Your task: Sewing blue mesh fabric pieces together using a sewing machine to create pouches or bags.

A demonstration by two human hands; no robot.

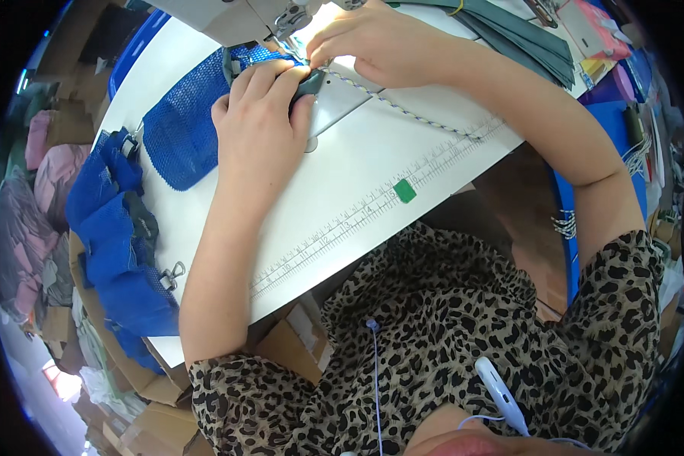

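A heap of blue fabric pieces [121, 243] hung off the table [372, 152] at the left of the frame. Right of it, the left hand [262, 114] pressed flat on blue mesh [178, 137]. At upper centre, under the sewing machine [235, 19], the right hand [372, 42] pinched a braided cord [403, 109]. Dark green cloth [524, 34] lay at upper right.

Sewing machine [235, 19] cut off by top edge (needle hidden behind right hand [372, 42]).
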